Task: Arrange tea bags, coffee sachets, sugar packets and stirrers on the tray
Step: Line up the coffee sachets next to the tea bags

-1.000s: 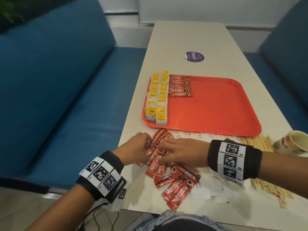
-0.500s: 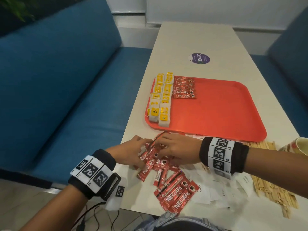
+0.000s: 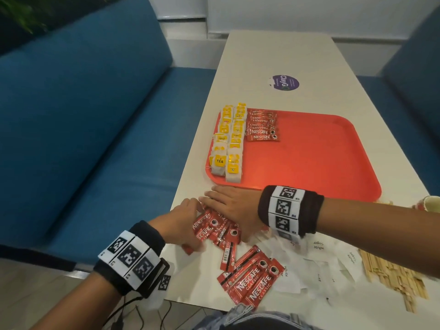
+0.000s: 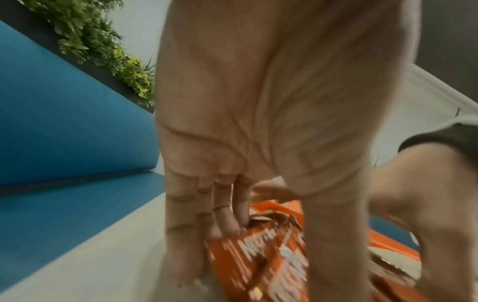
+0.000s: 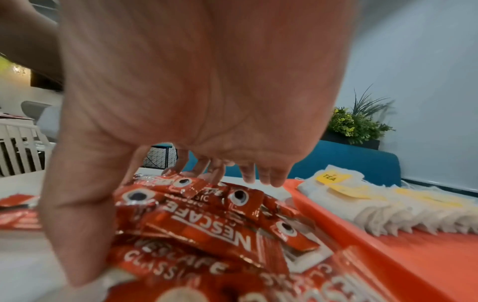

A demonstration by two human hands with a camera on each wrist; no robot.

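On the red tray (image 3: 316,163), two rows of tea bags (image 3: 228,144) fill the left side. A short stack of coffee sachets (image 3: 262,126) lies beside them. Just in front of the tray's near-left corner lies a bunch of loose coffee sachets (image 3: 214,231). My left hand (image 3: 188,225) grips the bunch from the left, fingers on one side and thumb on the other (image 4: 261,251). My right hand (image 3: 228,206) lies over the bunch with straight fingers, its palm arched above the sachets (image 5: 207,224). A few more sachets (image 3: 250,279) lie nearer me.
White sugar packets (image 3: 319,256) are scattered under my right forearm. Wooden stirrers (image 3: 392,275) lie in a heap at the near right. A cup (image 3: 431,206) stands at the right edge. A blue bench (image 3: 95,151) runs along the table's left side.
Both hands have pushed the loose sachets into a tighter bunch. They have slid it a little toward the tray's near-left corner. My right hand now covers more of the bunch.
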